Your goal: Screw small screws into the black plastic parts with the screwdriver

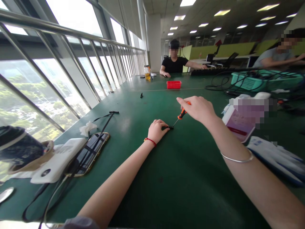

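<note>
My right hand (199,108) is closed around the orange and black handle of a screwdriver (181,114). The shaft slants down to the left, and its tip meets a small black part (170,127) on the green table. My left hand (157,130) pinches that part's left end between thumb and fingers, resting on the tabletop. The part is too small for me to tell its kind. Farther off lies another small black piece (141,95), apart from both hands.
A red bin (173,85) stands ahead. On the left lie a phone (91,152), a white power bank (58,161) and black straps. To the right are a tissue pack (240,121), gloves (274,156), and a teal basket (267,81) with cables. Two people sit beyond.
</note>
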{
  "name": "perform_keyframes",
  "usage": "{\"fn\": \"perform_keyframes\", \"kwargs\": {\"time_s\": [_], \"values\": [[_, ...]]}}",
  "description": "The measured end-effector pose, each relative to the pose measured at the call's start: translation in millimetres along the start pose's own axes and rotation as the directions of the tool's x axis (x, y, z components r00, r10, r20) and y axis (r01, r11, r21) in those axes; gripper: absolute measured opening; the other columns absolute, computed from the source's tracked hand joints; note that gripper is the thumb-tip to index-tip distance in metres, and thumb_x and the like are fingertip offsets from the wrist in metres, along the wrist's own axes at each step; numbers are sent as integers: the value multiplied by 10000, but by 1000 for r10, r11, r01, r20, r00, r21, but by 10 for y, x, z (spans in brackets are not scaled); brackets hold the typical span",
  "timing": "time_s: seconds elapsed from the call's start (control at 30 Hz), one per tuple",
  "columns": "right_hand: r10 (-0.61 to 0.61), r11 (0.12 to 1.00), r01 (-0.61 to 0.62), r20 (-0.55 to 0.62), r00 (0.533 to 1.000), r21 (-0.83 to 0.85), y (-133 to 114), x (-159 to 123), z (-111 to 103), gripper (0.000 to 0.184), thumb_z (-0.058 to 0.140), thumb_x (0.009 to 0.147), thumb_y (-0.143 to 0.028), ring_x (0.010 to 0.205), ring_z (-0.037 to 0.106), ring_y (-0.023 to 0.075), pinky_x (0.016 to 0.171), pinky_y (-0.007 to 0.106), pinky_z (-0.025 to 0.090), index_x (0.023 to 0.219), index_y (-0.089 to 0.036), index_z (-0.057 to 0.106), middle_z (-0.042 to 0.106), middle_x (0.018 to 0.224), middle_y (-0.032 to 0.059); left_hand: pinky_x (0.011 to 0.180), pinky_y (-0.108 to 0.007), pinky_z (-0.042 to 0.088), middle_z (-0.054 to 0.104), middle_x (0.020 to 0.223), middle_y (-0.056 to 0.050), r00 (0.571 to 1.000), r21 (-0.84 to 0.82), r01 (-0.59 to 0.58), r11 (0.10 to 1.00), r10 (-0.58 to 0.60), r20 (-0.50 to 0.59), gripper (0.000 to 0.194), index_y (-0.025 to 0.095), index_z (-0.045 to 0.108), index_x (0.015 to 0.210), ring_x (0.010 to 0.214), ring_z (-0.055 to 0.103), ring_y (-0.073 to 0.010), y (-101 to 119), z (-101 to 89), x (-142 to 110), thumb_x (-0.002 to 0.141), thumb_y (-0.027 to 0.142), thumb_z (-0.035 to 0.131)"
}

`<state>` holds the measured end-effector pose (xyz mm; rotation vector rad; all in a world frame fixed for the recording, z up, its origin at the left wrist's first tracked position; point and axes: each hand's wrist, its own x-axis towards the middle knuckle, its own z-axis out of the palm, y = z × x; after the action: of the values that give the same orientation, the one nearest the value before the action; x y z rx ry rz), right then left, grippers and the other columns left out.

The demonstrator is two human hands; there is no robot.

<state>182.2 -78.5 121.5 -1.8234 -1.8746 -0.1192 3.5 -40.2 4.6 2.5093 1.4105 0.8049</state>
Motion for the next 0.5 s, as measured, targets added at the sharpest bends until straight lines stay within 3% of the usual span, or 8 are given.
{"fn": "perform_keyframes", "kwargs": {"time_s": [0.07, 0.13, 0.2, 0.3, 0.4, 0.5], "values": [[-14, 1000, 14, -2, 1000, -2, 1, 2, -4, 433, 312, 861, -511, 588, 522, 196, 512, 282, 260, 708, -240, 613, 617, 656, 50, 862, -323, 450, 644, 973, -23, 1000, -26, 19, 999, -19, 9, 174, 233, 716, 879, 959, 519, -201, -9, -1, 7, 794, 335, 604], [-28, 999, 29, -26, 999, 39, 2, 7, 0, 268, 412, 826, -442, 583, 521, 184, 506, 269, 269, 848, -253, 600, 627, 679, 24, 862, -319, 452, 640, 972, -21, 999, -50, 38, 998, -37, 17, 170, 236, 718, 875, 955, 518, -198, -11, -7, 15, 790, 337, 611], [-26, 995, 30, -40, 999, 96, -3, 11, 6, 229, 505, 761, -382, 584, 523, 170, 500, 254, 279, 948, -258, 554, 632, 713, -1, 864, -321, 452, 638, 968, -22, 999, -69, 50, 996, -49, 22, 167, 234, 719, 872, 954, 518, -198, -10, -17, 25, 787, 335, 617], [-20, 994, 21, -5, 1000, 108, -23, 7, 8, 186, 480, 776, -404, 579, 521, 164, 494, 250, 277, 849, -250, 553, 622, 704, 0, 868, -326, 452, 635, 961, -23, 998, -89, 64, 994, -62, 28, 158, 230, 717, 874, 948, 520, -197, -7, -30, 38, 785, 321, 623], [-12, 999, 12, 14, 1000, 43, -45, 7, 7, 383, 347, 848, -504, 556, 505, 176, 495, 265, 259, 678, -234, 558, 590, 618, 26, 872, -327, 450, 632, 955, -24, 997, -105, 73, 992, -70, 33, 149, 232, 715, 873, 951, 521, -196, -4, -37, 43, 787, 311, 623], [-3, 999, 2, 8, 1000, 50, -61, 17, 1, 265, 391, 834, -438, 560, 503, 175, 495, 262, 261, 799, -249, 574, 599, 636, 12, 875, -329, 447, 627, 955, -26, 997, -113, 76, 991, -73, 35, 143, 232, 712, 870, 953, 521, -197, 0, -39, 39, 788, 306, 621]]}}
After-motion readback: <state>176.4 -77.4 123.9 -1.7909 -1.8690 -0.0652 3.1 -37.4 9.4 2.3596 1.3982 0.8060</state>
